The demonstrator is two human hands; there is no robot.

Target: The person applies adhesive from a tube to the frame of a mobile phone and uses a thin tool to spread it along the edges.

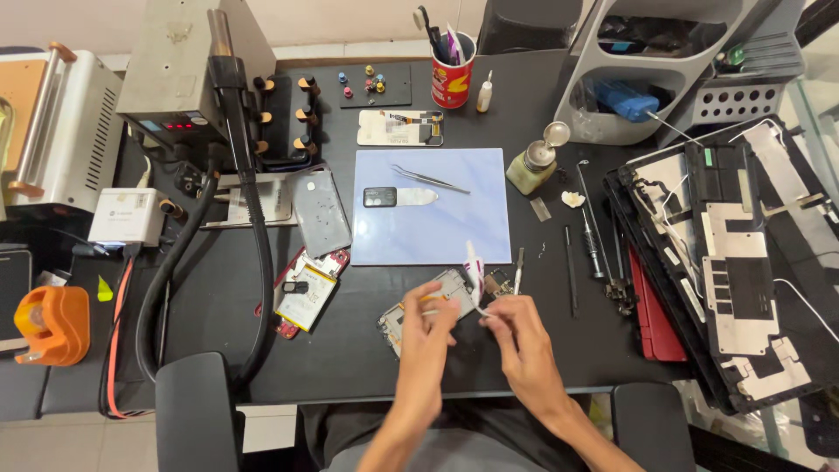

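Opened phone frame [428,308] lying on black bench top [350,350], just below front edge of pale blue work mat [437,218]. Left hand [428,336] resting over frame, fingers curled, pinching lower end of thin white strip [474,271]. Right hand [520,336] just right of frame, thumb and forefinger closed on same strip, which rises tilted toward mat's front edge. On mat: metal tweezers [428,179] near centre top, flat metal pry tool with black handle [398,197] just below them. Left of mat: grey phone back cover [319,210], below it a red-edged opened phone with yellow-labelled battery [306,293]. Right of mat: green liquid dispenser bottle [535,166], slim screwdrivers [590,236], dismantled large black panel with metal plates [734,262] further right. Behind mat: phone part on small tray [400,128], red cup of tools [453,61]. Far left of mat: hot-air station with black hose [232,114], orange tape dispenser [52,323].
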